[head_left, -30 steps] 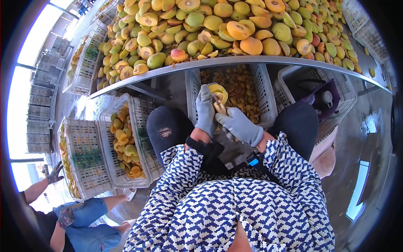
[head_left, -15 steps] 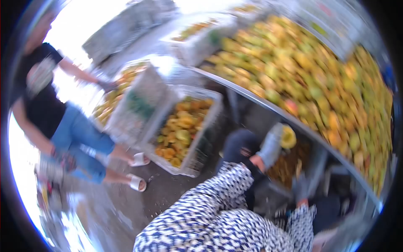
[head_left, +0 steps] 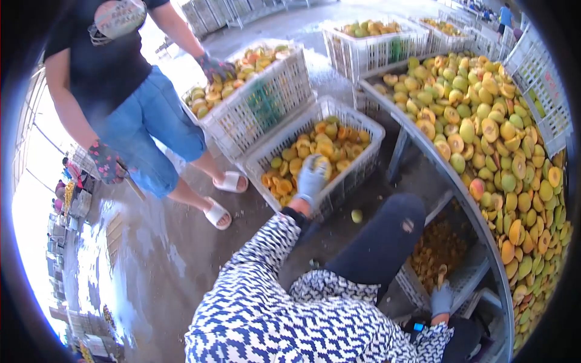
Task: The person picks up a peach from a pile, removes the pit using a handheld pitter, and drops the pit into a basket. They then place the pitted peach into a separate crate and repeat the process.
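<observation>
My left hand (head_left: 313, 177), in a grey-blue glove, is wrapped round a yellow fruit half (head_left: 325, 167) over the white crate (head_left: 376, 143) of halved fruit. Down at the right, my gloved right hand (head_left: 442, 299) is closed round a small tool (head_left: 442, 275), its upper end showing above the fingers. That hand is at the edge of a low crate (head_left: 416, 293) holding brown-orange pits or scraps (head_left: 437, 251), under the metal table.
A metal table (head_left: 451, 167) heaped with halved fruit (head_left: 484, 130) curves along the right. A co-worker (head_left: 109, 78) stands at the left, one gloved hand on fruit in a tilted crate (head_left: 260, 103). A single fruit (head_left: 356, 216) lies on the floor.
The view has swung left. My left hand has moved from beside the table to above the crate of halved fruit, still with a yellow fruit piece. My right hand stays by the low crate.
</observation>
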A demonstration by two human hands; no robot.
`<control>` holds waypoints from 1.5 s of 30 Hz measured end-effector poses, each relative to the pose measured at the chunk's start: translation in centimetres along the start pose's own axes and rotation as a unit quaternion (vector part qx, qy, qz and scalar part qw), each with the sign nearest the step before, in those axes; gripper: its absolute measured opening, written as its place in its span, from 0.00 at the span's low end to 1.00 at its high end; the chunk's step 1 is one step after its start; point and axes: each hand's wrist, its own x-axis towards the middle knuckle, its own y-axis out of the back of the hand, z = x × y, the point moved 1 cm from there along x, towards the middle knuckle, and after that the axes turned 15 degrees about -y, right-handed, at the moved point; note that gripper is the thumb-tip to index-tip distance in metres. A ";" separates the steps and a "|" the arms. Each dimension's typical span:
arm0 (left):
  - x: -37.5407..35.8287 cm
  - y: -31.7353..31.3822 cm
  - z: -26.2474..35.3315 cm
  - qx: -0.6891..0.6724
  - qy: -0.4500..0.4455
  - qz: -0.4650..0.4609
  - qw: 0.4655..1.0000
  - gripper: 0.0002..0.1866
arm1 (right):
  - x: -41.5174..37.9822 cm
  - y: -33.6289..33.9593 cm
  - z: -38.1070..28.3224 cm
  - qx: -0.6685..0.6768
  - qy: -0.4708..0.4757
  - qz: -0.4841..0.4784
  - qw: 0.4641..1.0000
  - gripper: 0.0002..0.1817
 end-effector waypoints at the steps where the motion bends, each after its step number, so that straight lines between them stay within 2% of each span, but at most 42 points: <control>1: -1.1 2.5 -0.9 -0.007 0.087 0.003 0.996 0.14 | 0.3 0.1 0.0 0.012 0.000 -0.012 1.000 0.14; 2: -1.7 4.7 -1.7 -0.013 0.167 0.009 0.986 0.15 | 0.5 0.2 0.0 0.031 0.001 -0.019 0.999 0.13; 3: -2.4 6.8 -2.4 0.053 0.179 0.013 0.982 0.17 | 0.3 0.3 0.0 0.025 0.004 -0.022 0.999 0.13; 4: -3.3 8.4 -3.2 0.119 0.188 0.015 0.975 0.19 | 0.2 0.5 -0.1 0.040 0.010 -0.028 0.999 0.13; 7: -5.0 11.7 -6.0 0.160 0.154 0.036 0.974 0.22 | 0.2 0.8 -0.4 0.049 0.025 -0.037 0.998 0.12; 8: -5.4 12.2 -7.3 0.160 0.156 0.037 0.974 0.22 | 0.1 0.8 -0.3 0.044 0.033 -0.043 0.998 0.12; 10: -5.7 12.8 -9.8 0.017 0.175 0.103 0.979 0.23 | 0.3 0.3 0.1 0.039 0.030 -0.040 0.998 0.12; 14: -5.8 12.3 -11.5 0.064 0.184 0.081 0.977 0.19 | 0.0 0.3 -0.5 0.038 0.025 -0.039 0.998 0.12; 16: -5.9 10.9 -8.7 0.015 0.230 0.072 0.970 0.16 | 0.0 1.0 -1.1 0.028 0.055 -0.052 0.997 0.13; 18: -5.9 9.7 -7.8 0.002 0.240 0.057 0.969 0.15 | 0.1 1.1 -1.4 0.022 -0.001 -0.094 0.995 0.14; 19: -6.0 9.2 -7.2 -0.012 0.259 0.035 0.965 0.15 | 0.2 0.8 -1.1 -0.005 -0.007 -0.089 0.996 0.21; 22: -6.3 8.0 -5.4 -0.029 0.287 0.015 0.957 0.14 | 0.2 0.4 -0.9 0.029 0.008 -0.069 0.997 0.21; 23: -6.7 7.6 -6.3 -0.032 0.261 0.019 0.965 0.13 | 0.3 0.5 -0.9 0.031 0.009 -0.067 0.997 0.21; 30: -7.1 6.4 -5.5 -0.018 0.237 -0.004 0.971 0.13 | -0.2 1.3 -1.4 0.041 -0.002 -0.093 0.995 0.19; 36: -7.4 5.7 -5.1 -0.042 0.267 -0.004 0.963 0.13 | -0.2 0.8 -1.3 0.060 0.010 -0.078 0.995 0.17; 41: -8.0 5.5 -5.4 -0.049 0.257 -0.059 0.963 0.13 | -0.1 0.5 -1.1 0.044 0.009 -0.088 0.995 0.17; 45: -8.1 5.3 -4.3 -0.074 0.286 -0.049 0.954 0.13 | -0.5 1.0 -1.8 0.051 0.014 -0.074 0.996 0.16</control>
